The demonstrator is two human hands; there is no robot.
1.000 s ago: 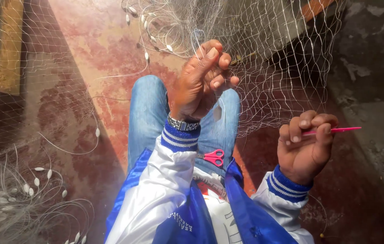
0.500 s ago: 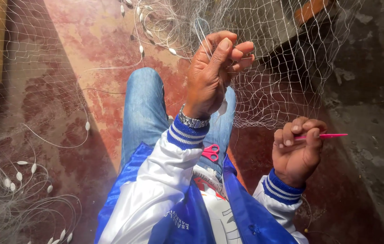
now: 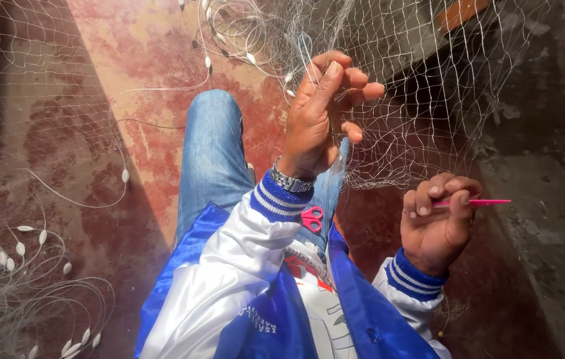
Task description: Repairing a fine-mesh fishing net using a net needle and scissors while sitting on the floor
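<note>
Net [image 3: 415, 133] pinched in left hand [image 3: 319, 113] fingers; pink needle [image 3: 478, 202] gripped in right hand [image 3: 436, 223]. Mending judged midway, much mesh left.

Fishing net [image 3: 415, 133]: fine white mesh; runs off the top, left and right edges, full extent not visible. The strand pinched by the left hand [image 3: 319, 116] is too thin to make out between the fingertips.

Pink netting needle [image 3: 478, 202]: only the tip shows; the rest is covered by the curled right hand [image 3: 436, 229]. Whether line is wound on it cannot be told.

Pink scissors [image 3: 311, 217]: handles alone visible; blades hidden behind the left sleeve.

White floats [image 3: 20, 249]: small, partly cut off at the left and bottom edges.

Jacket [image 3: 229, 292]: cut by the bottom edge.
</note>
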